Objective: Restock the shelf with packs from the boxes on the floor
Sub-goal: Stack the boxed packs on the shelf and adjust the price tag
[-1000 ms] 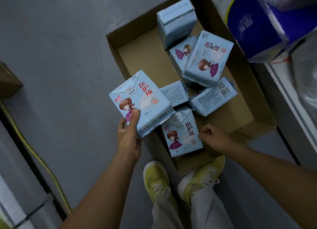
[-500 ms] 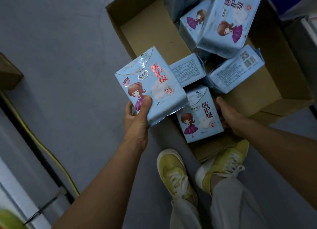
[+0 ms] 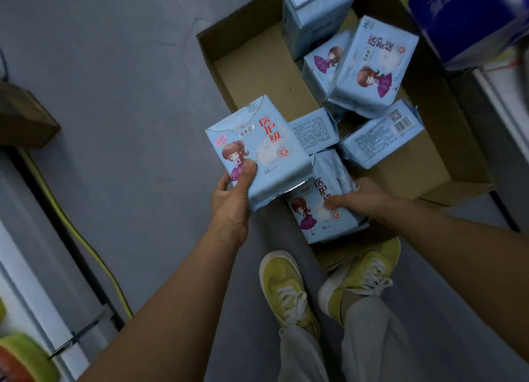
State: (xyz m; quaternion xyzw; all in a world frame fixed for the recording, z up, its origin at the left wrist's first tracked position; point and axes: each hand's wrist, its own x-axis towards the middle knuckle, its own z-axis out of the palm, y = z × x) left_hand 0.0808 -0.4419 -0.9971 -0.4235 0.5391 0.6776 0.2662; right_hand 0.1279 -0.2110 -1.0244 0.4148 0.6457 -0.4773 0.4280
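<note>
While left hand (image 3: 233,198) keeps gripping raised pack (image 3: 257,152), right hand (image 3: 362,198) now pinches box pack (image 3: 320,212).

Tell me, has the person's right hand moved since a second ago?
Yes. The right hand went from the brown cardboard box's near edge onto the pale blue pack inside.
</note>
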